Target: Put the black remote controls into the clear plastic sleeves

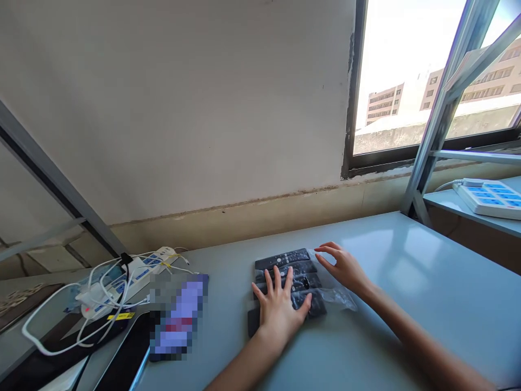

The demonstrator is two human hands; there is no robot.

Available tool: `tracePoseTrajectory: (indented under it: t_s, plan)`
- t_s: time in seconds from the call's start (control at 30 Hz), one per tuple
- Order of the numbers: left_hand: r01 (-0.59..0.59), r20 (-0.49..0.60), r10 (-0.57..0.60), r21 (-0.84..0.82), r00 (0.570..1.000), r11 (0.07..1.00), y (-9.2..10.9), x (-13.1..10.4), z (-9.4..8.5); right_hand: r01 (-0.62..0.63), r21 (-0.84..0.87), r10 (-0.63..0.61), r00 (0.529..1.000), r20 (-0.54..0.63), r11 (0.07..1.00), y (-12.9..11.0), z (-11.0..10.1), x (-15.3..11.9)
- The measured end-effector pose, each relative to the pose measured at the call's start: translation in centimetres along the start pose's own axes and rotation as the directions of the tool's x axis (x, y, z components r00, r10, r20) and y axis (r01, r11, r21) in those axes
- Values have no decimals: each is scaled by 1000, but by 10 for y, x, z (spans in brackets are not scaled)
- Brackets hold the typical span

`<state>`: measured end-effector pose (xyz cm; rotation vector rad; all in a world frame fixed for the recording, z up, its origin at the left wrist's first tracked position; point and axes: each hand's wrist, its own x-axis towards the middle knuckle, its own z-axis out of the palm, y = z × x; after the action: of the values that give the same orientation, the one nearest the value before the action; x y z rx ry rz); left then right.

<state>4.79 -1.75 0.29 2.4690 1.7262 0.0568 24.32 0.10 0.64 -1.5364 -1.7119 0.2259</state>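
Note:
Several black remote controls (285,259) lie side by side on the light grey-blue table, at least some in clear plastic wrapping. My left hand (280,307) is spread over them with its fingers apart, resting on the nearer ones and hiding parts of them. At their right ends, my right hand (342,264) hovers near the clear plastic (340,297). Its fingers are stretched out and apart, with nothing visible between them. Whether its fingertips touch the plastic, I cannot tell.
Tangled white cables and a power strip (157,263) lie at the left, near a blurred purple item (183,320) and a flat black device (128,353). Metal posts (427,130) rise at both sides. Another power strip (492,195) sits on the right-hand table by the window.

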Motion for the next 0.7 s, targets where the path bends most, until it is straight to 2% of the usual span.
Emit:
tracePoseTrajectory:
  t_s: [0.13,0.3,0.4,0.5,0.7]
  plan:
    - [22,-49,-22,-13,999,1000,-7,8,-9,58,-8,-56,991,120,998,-2,3,-3]
    - [-57,-56,49,-144,997,988,-23,7,-15,60,39,-68,963,261,997,5,17,-8]
    - [-72,-83,57,-190,995,979,-32,8,-19,63,23,-67,956,284,998,9,20,-9]
    - [-84,-61,73,-201,995,976,-38,10,-20,79,14,-80,945,317,997,11,19,-8]
    - [-182,-105,159,-273,982,945,-37,11,-12,137,-4,-129,940,316,991,17,25,-9]
